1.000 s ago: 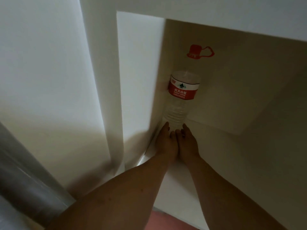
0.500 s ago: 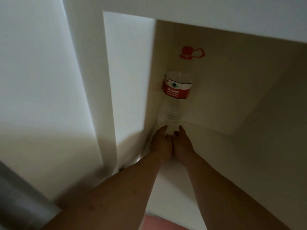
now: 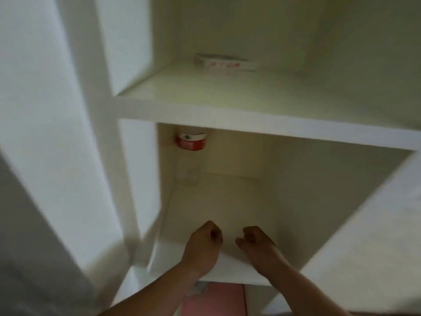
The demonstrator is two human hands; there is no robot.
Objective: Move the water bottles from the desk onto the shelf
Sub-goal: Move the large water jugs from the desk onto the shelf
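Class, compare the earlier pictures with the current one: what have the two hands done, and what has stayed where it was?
Both the left hand and the right hand came off the base of the water bottle and drew back to the front edge of the shelf, fingers now curled on nothing. The bottle stayed upright in the back left corner of that compartment.

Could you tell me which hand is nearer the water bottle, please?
Left. The left hand is at the compartment's front, roughly in line with the water bottle in the back-left corner; the right hand is farther right.
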